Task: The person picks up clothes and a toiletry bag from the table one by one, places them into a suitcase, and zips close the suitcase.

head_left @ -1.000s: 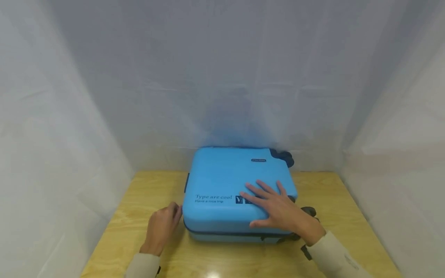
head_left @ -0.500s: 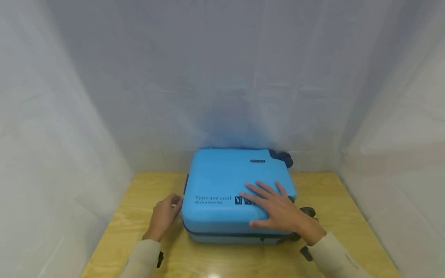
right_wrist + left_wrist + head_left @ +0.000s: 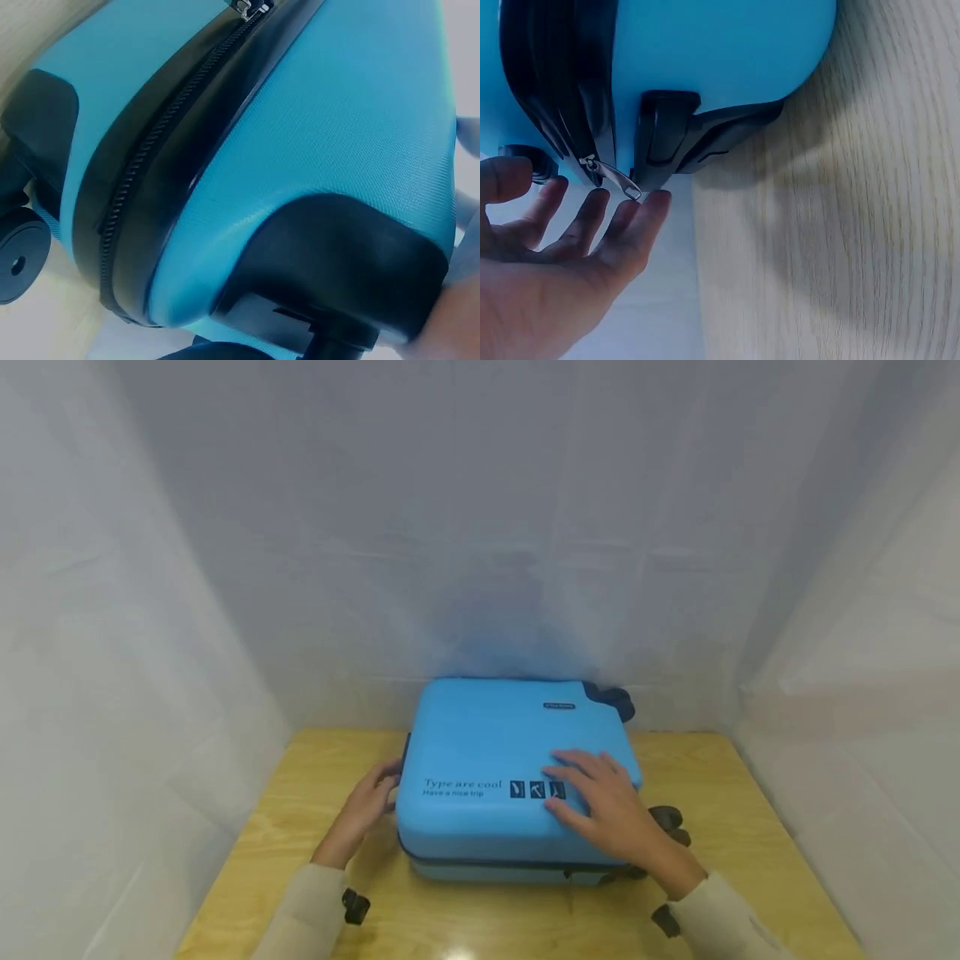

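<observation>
Blue suitcase (image 3: 517, 777) flat at table (image 3: 750, 827) centre, wheels (image 3: 667, 822) toward 3 o'clock. Right hand (image 3: 611, 806) spread flat, unclenched, on the lid near its 4 o'clock corner. Left hand (image 3: 367, 806) at 9 o'clock, fingers (image 3: 634, 225) loose, grasping nothing, tips just touching the zipper pull (image 3: 619, 180). Risk, probably: pull slipping from so light a contact, or case sliding if yanked hard. Printed on lid: "Type are cool (image 3: 461, 784) / Have a nice trip".
</observation>
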